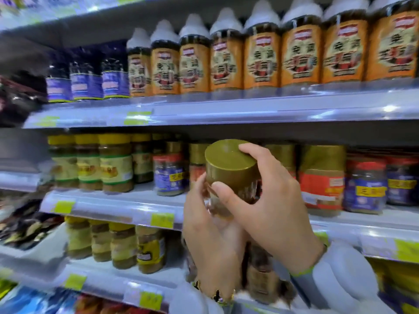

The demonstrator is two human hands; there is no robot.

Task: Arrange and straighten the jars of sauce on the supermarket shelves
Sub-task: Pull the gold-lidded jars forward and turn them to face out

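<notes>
You have one jar (229, 177) lifted off the shelving and held in front of the middle shelf (118, 206), tilted so its gold lid (226, 158) leans toward you and to the left. Your right hand (267, 205) wraps it from the right, thumb pressed on the near side just under the lid and fingertips over the lid's far edge. Your left hand (208, 232) cups the lower glass body from below and the left, fingers curled round it. Both hands are grasping the jar; neither is free.

Judging by the glass and the dark, full contents, expect it to feel heavy for its size, rigid, and breakable if it knocks a neighbour or drops. Smooth glass is likely slippery, and the lid may turn under your fingers, so let the lower hand carry the weight on the body and use the upper hand only to steer and turn the label forward.

The likely home is the gap in the middle row, between the blue-labelled jar (169, 175) to the left and the red-labelled jars with gold lids (322, 177) to the right, which look like the same kind. The view is blurred, so you cannot read the labels. Bring it upright before setting it down, and lower it gently onto the shelf rather than sliding it against the others.
</notes>
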